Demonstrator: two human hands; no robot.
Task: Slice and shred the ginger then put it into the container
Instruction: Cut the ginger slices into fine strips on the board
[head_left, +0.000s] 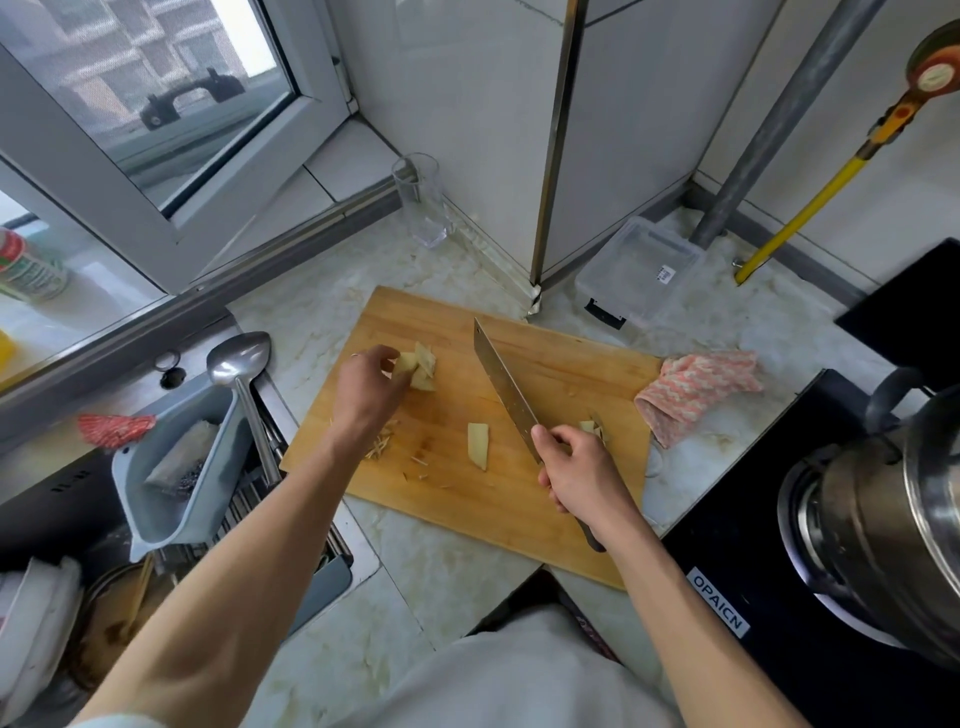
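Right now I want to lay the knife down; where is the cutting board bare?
Bare: the cutting board's near edge, below the lone ginger slice, and its far right corner beyond the knife. Crowded: the far left, where the left hand pinches stacked ginger slices, with shreds nearer.

"OPAICN" on stove label (719, 606)

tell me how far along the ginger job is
Done: the ginger is cut into slices on the cutting board, and a few shreds lie near the left wrist. In hand: the left hand gathers a stack of slices while the right hand holds the knife. Left: most slices, including a loose one, are unshredded, and the container looks empty.
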